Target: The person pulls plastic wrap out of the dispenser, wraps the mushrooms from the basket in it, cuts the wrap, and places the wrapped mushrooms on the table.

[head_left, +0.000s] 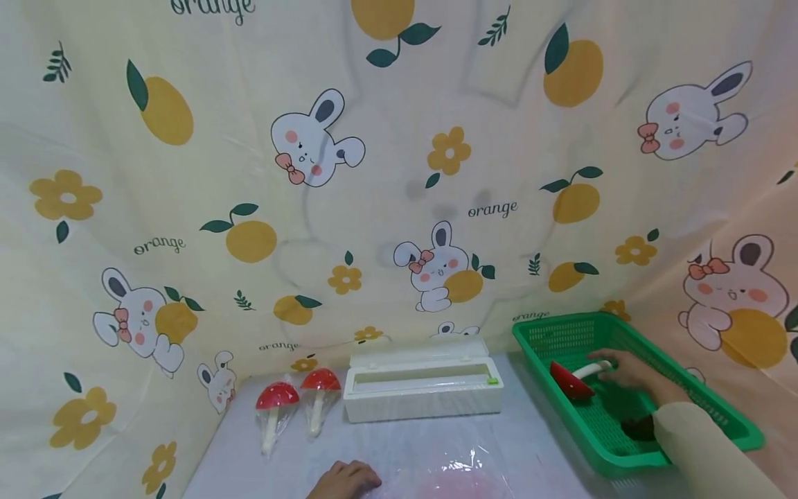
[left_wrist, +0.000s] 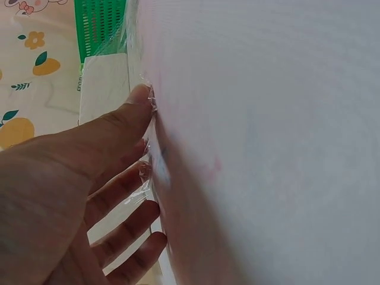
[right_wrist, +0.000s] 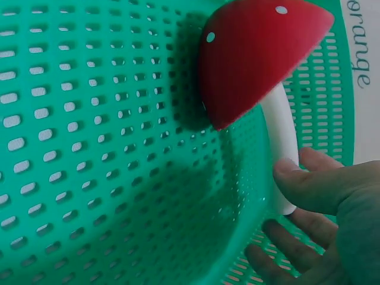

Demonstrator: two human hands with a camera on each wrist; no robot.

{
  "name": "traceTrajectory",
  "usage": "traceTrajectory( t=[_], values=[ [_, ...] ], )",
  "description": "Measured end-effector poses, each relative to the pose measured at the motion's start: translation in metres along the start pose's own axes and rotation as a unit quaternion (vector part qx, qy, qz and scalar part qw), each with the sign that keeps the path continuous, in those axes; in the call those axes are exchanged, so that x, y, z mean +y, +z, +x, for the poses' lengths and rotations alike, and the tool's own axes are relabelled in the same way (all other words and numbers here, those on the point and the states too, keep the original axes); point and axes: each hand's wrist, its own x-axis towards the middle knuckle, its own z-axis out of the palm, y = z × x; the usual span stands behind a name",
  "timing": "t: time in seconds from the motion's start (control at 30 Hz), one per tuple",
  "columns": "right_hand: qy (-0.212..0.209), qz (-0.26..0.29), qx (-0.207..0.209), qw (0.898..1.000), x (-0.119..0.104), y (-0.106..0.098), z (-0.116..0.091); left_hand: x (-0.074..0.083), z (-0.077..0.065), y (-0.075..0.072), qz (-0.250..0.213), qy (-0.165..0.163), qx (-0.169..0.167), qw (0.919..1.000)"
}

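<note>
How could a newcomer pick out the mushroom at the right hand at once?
Find the green basket on the right of the head view. Inside, the right hand holds a red-capped mushroom by its white stem. This one is bare, while the two others on the table are wrapped.

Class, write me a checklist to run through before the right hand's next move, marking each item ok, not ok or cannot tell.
1. Right hand grips the mushroom by its stem: ok.
2. Mushroom is out of the green basket: not ok, it is inside.
3. Left hand touches the clear film: ok.
4. Clear film is separate from the white box: cannot tell, its far edge is too faint.
5. Two wrapped mushrooms are clear of both hands: ok, they lie left of the box.
</note>
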Motion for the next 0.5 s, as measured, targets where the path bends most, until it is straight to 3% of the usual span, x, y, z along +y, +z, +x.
traceTrajectory(
  t=[0.23,0.5],
  values=[
    [0.028,0.028,0.006,0.999,0.007,0.001,-0.001,0.010,-0.001,-0.006,0.010,-0.014,-0.001,0.9999],
    [-0.002,-0.004,0.013,1.000,0.002,-0.001,-0.003,0.012,-0.002,-0.004,0.001,-0.027,-0.010,0.9996]
  ],
)
